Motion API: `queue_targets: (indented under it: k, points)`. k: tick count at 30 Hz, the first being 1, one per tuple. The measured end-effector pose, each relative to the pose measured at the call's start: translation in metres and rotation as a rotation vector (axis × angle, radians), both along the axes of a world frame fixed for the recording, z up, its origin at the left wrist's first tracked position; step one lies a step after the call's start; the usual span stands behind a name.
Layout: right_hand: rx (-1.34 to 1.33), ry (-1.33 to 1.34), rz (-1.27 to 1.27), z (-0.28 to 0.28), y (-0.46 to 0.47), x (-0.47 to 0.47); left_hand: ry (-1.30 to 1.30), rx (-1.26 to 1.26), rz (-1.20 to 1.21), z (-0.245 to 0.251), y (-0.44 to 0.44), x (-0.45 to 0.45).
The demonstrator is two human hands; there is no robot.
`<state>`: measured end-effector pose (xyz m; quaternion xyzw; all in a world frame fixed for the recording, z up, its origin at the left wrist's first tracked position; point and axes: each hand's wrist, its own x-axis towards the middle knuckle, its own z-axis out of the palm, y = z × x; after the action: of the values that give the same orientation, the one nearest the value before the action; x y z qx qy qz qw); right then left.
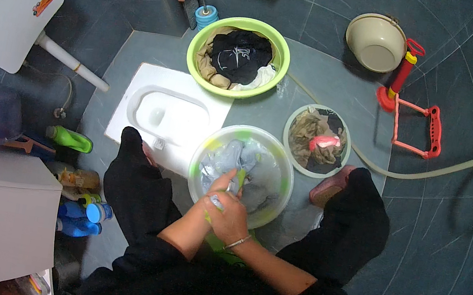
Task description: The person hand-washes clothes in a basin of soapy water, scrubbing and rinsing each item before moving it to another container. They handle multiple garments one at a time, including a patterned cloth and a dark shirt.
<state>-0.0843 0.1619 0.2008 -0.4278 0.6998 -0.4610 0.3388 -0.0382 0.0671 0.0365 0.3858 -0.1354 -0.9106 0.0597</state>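
Note:
Both my hands are over a round translucent basin point(287, 174) that stands between my feet and holds wet pale grey-blue cloth point(232, 152) and cloudy water. My left hand point(224, 184), the farther one, grips part of this cloth, where a yellow-green patch shows. Close against it, my right hand point(228, 217) is closed around another bunched part, which pokes out by the thumb. A bracelet point(237, 242) circles my right wrist. The fingers partly hide the gripped cloth.
Ahead, a lime-green basin point(285, 57) holds dark, tan and white clothes. Right of my basin, a smaller tub point(287, 132) contains brown cloth. A white squat toilet point(134, 83) lies left. A hose point(400, 176) crosses the right side; bottles point(80, 227) lie beside a cabinet point(7, 226).

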Motion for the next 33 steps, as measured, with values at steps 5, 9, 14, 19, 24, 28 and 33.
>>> queue_targets:
  k: [5, 9, 14, 19, 24, 28, 33]
  points:
    - [0.019, 0.307, -0.203, -0.048, -0.025, -0.022, 0.275, -0.028, 0.303, -0.007, 0.020, -0.017]
    - [0.344, 0.111, -0.479, -0.107, -0.047, -0.072, -0.140, 0.019, 0.321, 0.034, 0.035, -0.026]
    - [0.087, 0.024, -0.457, -0.124, -0.039, -0.050, -0.496, -0.281, 0.108, 0.057, 0.010, -0.008]
    - [0.097, -0.167, -0.207, -0.069, -0.019, -0.010, -0.043, 0.086, 0.303, 0.038, 0.007, 0.005]
    - [0.157, 0.036, -0.081, -0.040, -0.013, -0.001, -0.055, -0.019, 0.266, 0.030, 0.001, 0.008]
    - [0.267, 0.108, -0.338, -0.095, -0.021, -0.034, -0.341, -0.225, 0.247, 0.046, 0.014, -0.007]
    - [0.485, -0.034, -0.396, -0.177, -0.009, -0.074, -0.464, -0.687, -0.072, 0.077, 0.031, -0.017]
